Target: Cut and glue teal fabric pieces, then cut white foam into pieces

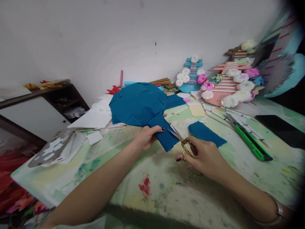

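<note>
In my left hand (150, 135) is a piece of blue cloth-like sheet (139, 103), rounded with two strips sticking out; my thumb presses on the nearer strip and the other fingers are mostly hidden beneath. My right hand (205, 156) holds gold-handled scissors (184, 144) with its fingers in the loops. Their blades are parted at the right edge of that nearer strip, one lying over it. A separate blue cut piece (206, 133) lies on the table just beyond the right hand.
A green utility knife (250, 140), white sticks (254, 130) and a black phone (281, 130) lie to the right. Flower-trimmed guitar-shaped crafts (231, 84) stand at the back. White papers (92, 113) and a phone in a patterned case (53, 148) are at left.
</note>
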`<state>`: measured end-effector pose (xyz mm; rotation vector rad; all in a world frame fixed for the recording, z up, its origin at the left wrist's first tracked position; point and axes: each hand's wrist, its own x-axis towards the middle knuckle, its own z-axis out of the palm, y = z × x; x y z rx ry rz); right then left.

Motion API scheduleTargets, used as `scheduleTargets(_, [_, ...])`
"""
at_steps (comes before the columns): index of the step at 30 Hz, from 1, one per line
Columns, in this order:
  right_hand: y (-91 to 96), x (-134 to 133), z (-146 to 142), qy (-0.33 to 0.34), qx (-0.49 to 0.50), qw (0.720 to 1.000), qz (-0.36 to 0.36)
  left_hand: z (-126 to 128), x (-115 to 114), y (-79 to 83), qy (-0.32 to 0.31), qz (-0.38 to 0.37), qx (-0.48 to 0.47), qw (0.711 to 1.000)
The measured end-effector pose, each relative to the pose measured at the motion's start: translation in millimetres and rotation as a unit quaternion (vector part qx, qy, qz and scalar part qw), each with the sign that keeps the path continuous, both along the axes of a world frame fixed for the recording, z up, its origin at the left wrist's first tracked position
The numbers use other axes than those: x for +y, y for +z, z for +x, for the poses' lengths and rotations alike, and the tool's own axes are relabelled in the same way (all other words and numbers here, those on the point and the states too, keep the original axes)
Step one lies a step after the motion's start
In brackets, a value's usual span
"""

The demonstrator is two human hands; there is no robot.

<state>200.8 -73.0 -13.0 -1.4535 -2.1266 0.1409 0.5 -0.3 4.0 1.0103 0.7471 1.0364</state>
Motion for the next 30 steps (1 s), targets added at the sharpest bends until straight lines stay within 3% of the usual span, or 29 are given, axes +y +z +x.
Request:
scheduleTargets(6, [-6.2, 2.0, 2.6, 0.004, -0.020, 0.998, 0.067, -0.7, 0.4, 0.3, 0.003, 0.000, 0.002, 1.000])
scheduleTargets(15, [-5.7, 3.2, 2.0, 0.016, -0.016, 0.993, 0.112, -0.2, -1.7, 4.9, 0.010, -0.002, 0.008, 1.000])
scheduleTargets(30, [-1.2, 0.4, 1.3, -0.021, 0.000, 0.994, 0.104, 0.0, -1.8, 3.1, -0.003, 0.005, 0.005, 1.000])
